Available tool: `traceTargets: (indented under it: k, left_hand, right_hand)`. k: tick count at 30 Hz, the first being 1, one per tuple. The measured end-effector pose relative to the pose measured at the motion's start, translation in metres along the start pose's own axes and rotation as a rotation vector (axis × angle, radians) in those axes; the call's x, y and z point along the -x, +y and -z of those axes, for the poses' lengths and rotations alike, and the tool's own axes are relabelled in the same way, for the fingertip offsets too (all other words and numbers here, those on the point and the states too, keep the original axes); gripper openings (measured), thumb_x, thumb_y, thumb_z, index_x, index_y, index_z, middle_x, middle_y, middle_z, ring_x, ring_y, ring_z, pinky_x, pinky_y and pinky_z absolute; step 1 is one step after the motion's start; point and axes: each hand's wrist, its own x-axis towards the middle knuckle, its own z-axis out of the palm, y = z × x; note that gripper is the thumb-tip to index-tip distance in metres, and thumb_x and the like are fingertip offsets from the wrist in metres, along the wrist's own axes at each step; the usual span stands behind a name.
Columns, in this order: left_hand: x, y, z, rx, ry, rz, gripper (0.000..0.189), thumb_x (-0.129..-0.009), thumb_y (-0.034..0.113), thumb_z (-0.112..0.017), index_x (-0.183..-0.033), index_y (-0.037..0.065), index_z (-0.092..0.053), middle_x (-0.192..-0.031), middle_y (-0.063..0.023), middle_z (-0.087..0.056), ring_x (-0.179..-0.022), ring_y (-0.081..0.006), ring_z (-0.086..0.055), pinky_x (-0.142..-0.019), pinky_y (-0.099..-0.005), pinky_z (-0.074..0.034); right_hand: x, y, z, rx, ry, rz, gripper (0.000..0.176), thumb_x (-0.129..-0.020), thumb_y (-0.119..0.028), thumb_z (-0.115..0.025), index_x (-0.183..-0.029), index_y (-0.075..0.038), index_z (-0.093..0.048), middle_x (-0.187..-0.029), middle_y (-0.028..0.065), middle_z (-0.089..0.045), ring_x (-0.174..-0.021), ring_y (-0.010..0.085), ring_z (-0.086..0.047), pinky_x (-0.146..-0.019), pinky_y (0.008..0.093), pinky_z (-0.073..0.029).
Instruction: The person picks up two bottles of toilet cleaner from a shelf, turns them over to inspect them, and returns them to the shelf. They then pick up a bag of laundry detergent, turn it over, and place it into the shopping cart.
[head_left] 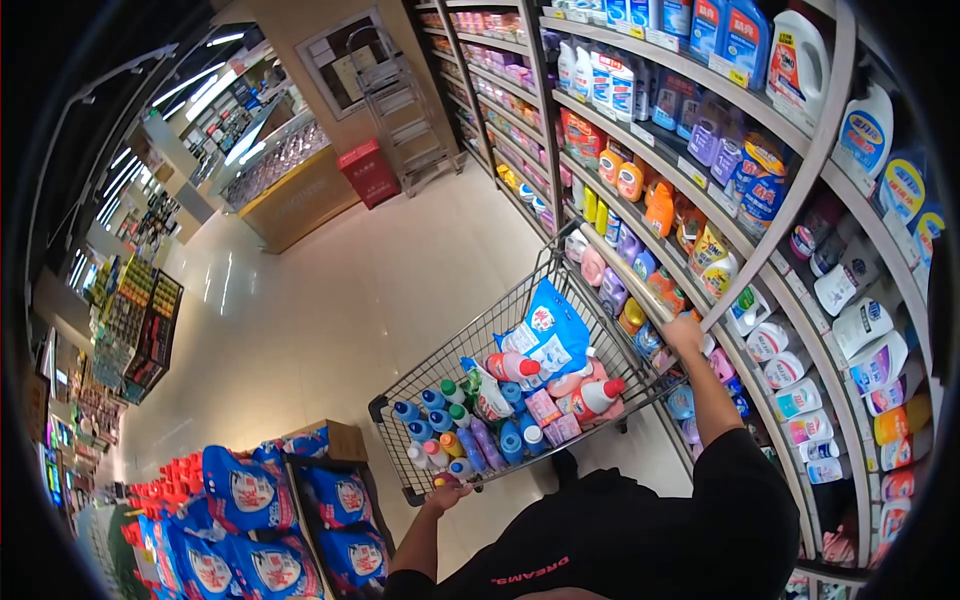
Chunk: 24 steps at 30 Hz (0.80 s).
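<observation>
A wire shopping cart (400, 372) stands before me, its body slanting from lower left to upper right. My right hand (684, 336) is closed around the near end of the cart's handle (630, 273). At the lower left rim of the basket, my left hand (447, 493) is closed on the edge, right beside small bottle caps. Inside the basket lie a blue detergent bag (563, 325), red-capped bottles (597, 398), pink packs (543, 407) and several blue bottles (433, 400) standing at the left end.
Shelves of cleaning products (690, 150) run close along the right. A stack of blue detergent bags (245, 490) stands at the lower left. Pale tiled floor (290, 320) stretches ahead to a display counter (290, 195), a red bin (368, 174) and a stepladder (405, 120).
</observation>
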Motion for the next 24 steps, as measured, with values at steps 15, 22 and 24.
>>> traceTargets:
  k: [15, 22, 24]
  left_hand:
    - [-0.067, 0.008, 0.081, 0.199, -0.026, -0.034, 0.083, -0.085, 0.070, -0.056, -0.137, 0.006, -0.056, -0.140, -0.0205, -0.054, -0.137, -0.0351, -0.043, -0.116, -0.0550, -0.015]
    - [-0.081, 0.025, 0.141, 0.342, -0.039, -0.070, 0.070, -0.089, 0.063, -0.058, -0.130, 0.006, -0.063, -0.135, -0.0174, -0.059, -0.133, -0.0325, -0.047, -0.115, -0.0530, -0.015]
    - [-0.094, 0.021, 0.160, 0.297, -0.019, -0.053, 0.066, -0.091, 0.059, -0.059, -0.129, 0.006, -0.064, -0.131, -0.0166, -0.062, -0.130, -0.0307, -0.050, -0.115, -0.0514, -0.018]
  right_hand:
    - [-0.065, -0.102, -0.016, 0.011, -0.056, 0.021, 0.042, -0.078, -0.029, -0.059, -0.106, -0.001, -0.073, -0.113, 0.0226, -0.069, -0.104, 0.0353, -0.068, -0.087, 0.0430, -0.054]
    - [-0.072, -0.156, -0.011, -0.033, -0.027, -0.013, 0.040, -0.077, -0.029, -0.060, -0.104, -0.002, -0.074, -0.112, 0.0233, -0.069, -0.105, 0.0359, -0.068, -0.088, 0.0428, -0.054]
    - [-0.075, -0.170, -0.020, -0.006, 0.015, 0.006, 0.040, -0.077, -0.030, -0.061, -0.103, -0.003, -0.074, -0.110, 0.0226, -0.070, -0.103, 0.0364, -0.069, -0.088, 0.0430, -0.054]
